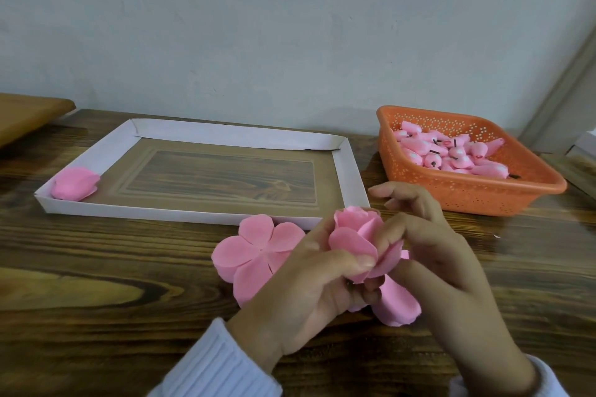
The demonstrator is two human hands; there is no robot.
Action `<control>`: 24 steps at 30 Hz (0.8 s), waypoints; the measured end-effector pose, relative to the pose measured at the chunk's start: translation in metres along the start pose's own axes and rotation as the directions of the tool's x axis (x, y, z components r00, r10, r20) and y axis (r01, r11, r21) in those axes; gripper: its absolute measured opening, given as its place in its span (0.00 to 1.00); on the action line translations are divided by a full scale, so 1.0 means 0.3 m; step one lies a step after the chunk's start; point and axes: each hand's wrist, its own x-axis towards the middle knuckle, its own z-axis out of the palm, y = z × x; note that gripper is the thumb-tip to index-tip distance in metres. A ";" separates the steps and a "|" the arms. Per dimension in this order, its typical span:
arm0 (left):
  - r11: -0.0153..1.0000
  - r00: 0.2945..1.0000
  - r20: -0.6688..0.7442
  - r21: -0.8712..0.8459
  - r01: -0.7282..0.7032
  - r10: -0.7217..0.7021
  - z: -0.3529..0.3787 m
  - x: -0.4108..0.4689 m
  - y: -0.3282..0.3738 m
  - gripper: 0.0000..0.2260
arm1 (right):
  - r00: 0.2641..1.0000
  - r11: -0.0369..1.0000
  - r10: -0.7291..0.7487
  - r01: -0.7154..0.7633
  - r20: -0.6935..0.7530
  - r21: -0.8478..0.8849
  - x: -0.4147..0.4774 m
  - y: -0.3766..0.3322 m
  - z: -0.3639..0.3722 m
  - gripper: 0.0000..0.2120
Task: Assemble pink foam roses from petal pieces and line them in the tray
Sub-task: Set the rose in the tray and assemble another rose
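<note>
Head view: your two hands meet over a dark, heavily grained wooden table (96, 267) that runs back to a plain pale blue-grey wall (290, 42) marked by a thin crack line. Your left hand (309, 293), in a white ribbed sleeve (219, 364), curls around the half-built pink foam rose (354, 235), with the thumb pressing an outer petal against the bud. Your right hand (445, 261) pinches a petal on the rose's right side; its index finger sticks out free. You hold the rose above the table, just in front of the near right corner of the shallow white cardboard tray (225, 134). One finished pink rose (74, 187) lies in the tray's near left corner. A flat pink five-petal foam piece (254, 248) lies on the table beside your left hand. To the right, against the wall, sits an orange perforated plastic basket (467, 193) holding pink foam buds (451, 155). A light wooden board (29, 113) shows at the left edge.
</note>
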 end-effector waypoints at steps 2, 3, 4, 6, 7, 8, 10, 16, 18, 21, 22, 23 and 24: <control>1.000 1.000 0.015 0.004 0.000 0.000 -0.002 -0.004 -0.002 0.17 | 1.000 0.999 0.020 -0.020 0.015 0.045 0.005 0.009 -0.002 0.03; 1.000 1.000 0.027 0.002 0.000 0.000 -0.004 -0.007 -0.003 0.17 | 1.000 0.997 0.018 -0.019 0.020 0.072 0.003 0.016 -0.003 0.05; 1.000 0.999 0.039 -0.003 0.003 -0.003 -0.006 -0.008 -0.004 0.18 | 1.000 0.995 0.010 -0.012 0.021 0.098 0.002 0.023 -0.002 0.09; 1.000 0.997 0.076 -0.017 0.008 -0.007 -0.007 -0.009 -0.003 0.20 | 1.000 0.987 0.010 -0.014 0.029 0.160 -0.003 0.029 -0.001 0.14; 1.000 0.996 0.094 -0.023 0.008 -0.006 -0.006 -0.010 -0.002 0.21 | 0.999 0.984 0.006 -0.012 0.036 0.176 -0.004 0.029 -0.003 0.15; 0.999 0.995 0.102 -0.036 0.013 -0.009 -0.003 -0.010 0.001 0.23 | 0.999 0.983 0.001 -0.008 0.042 0.185 -0.005 0.028 -0.006 0.16; 0.998 0.997 0.071 -0.059 0.026 -0.021 0.002 -0.007 0.003 0.25 | 0.998 0.975 -0.023 0.011 0.055 0.220 -0.006 0.021 -0.008 0.13; 0.999 0.993 -0.112 -0.026 -0.031 0.028 0.008 0.006 -0.007 0.20 | 0.995 0.983 0.060 -0.044 -0.082 0.180 -0.012 0.031 0.014 0.10; 0.998 0.985 -0.166 -0.038 -0.056 0.049 0.004 0.009 -0.013 0.23 | 0.987 0.987 0.075 -0.053 -0.144 0.151 -0.011 0.037 0.017 0.13; 0.995 0.982 -0.164 -0.015 -0.094 0.091 -0.006 0.009 -0.019 0.30 | 0.979 0.988 0.096 -0.072 -0.181 0.133 -0.012 0.040 0.019 0.18; 0.995 0.984 -0.148 0.017 -0.096 0.097 -0.007 0.009 -0.020 0.34 | 0.978 0.991 0.105 -0.087 -0.182 0.105 -0.013 0.044 0.020 0.17; 0.994 0.985 -0.144 0.072 -0.088 0.097 -0.007 0.009 -0.021 0.37 | 0.976 0.991 0.121 -0.108 -0.179 0.083 -0.013 0.046 0.023 0.17; 0.989 0.985 -0.146 0.129 -0.073 0.092 -0.008 0.008 -0.021 0.38 | 0.974 0.989 0.141 -0.130 -0.175 0.075 -0.012 0.049 0.026 0.16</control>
